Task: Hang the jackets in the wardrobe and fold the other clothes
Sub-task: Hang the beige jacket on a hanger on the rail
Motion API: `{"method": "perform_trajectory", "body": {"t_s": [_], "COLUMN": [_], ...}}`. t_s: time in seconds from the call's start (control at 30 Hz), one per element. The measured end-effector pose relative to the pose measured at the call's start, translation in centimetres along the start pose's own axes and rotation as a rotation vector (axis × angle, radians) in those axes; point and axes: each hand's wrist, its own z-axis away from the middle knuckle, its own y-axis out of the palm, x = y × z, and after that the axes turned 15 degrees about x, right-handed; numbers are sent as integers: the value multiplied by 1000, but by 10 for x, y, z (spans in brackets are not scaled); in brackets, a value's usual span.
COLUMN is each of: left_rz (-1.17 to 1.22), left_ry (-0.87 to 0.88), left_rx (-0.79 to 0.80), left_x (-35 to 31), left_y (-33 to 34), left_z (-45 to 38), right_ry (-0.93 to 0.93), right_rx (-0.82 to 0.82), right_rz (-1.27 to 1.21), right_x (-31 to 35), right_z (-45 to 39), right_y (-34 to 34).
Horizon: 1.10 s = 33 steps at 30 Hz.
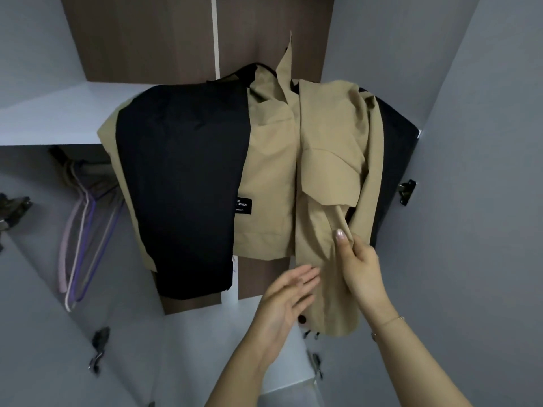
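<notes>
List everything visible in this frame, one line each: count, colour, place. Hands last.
jacket: 1, tan with black panels and a black label, centre, in front of the wardrobe.
hangers: several, pink, purple and pale, lower left inside the wardrobe, hanging below the shelf.
shelf: 1, white, upper left.
wardrobe back panel: brown, top centre.
hinges: several, dark metal, on the grey side walls.
left hand: open, beside the jacket's hem.
right hand: pinches the jacket's tan front edge; thin bracelet on the wrist.
</notes>
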Motion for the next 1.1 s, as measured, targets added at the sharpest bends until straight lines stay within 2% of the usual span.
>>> {"method": "perform_trajectory", "body": {"t_s": [0.13,0.23,0.3,0.43,0.73,0.83,0.97,1.03,1.1], "left_rz": [151,354,423,413,230,200,65,13,-14], "left_ry": [2,3,-35,-103,71,124,122,94,74], "left_rx": [-379,-449,-425,-316,-263,-294,-254,-231,-223], "left_x": [9,3,-4,-8,-18,-26,-33,-38,-43], "left_y": [-28,-40,-40,-30,-20,-2,9,12,15], "left_z": [-6,-27,-46,-71,5,20,34,41,47], "right_ry": [-5,-20,-31,-13,48,-12,-48,28,184], "right_rx": [-24,-29,-30,-27,31,18,-21,-57,-99], "right_rz": [-50,-67,-81,-152,-408,-288,108,168,68], "right_x": [-6,-10,-11,-12,-21,-28,-56,-77,-97], "right_z": [-7,-10,-14,-19,-22,-17,-1,13,25], "right_y": [-13,-21,-27,-33,-30,-22,-20,-12,6]}}
